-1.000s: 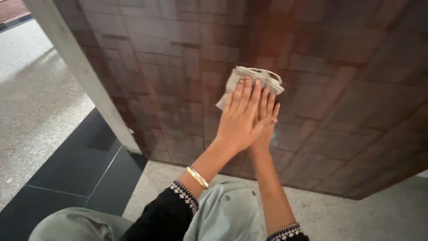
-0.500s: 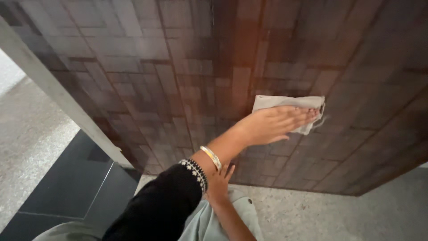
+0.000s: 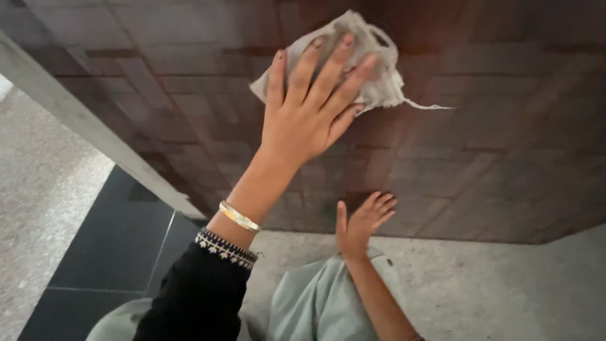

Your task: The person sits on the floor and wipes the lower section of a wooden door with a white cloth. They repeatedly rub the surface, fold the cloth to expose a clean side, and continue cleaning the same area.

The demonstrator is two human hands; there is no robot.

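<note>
The left hand [image 3: 309, 113] has its fingers spread and flat, pinning a crumpled pale cloth [image 3: 363, 63] against the brown tiled wall [image 3: 505, 158] by palm pressure rather than a closed grasp, so the cloth sits high on the wall under the fingertips with a loose thread trailing right. Further right and lower, the right hand [image 3: 360, 224] is open and holds nothing, fingers splayed near the wall's base, seemingly as a brace. A pale frame edge [image 3: 82, 120] bounds the wall on the left; bare tile runs open rightward.

Thin frayed cloth [image 3: 372, 69] on glossy, seemingly wooden brown-tiled wall [image 3: 505, 145]; speckled matt stone floor [image 3: 492, 290].
</note>
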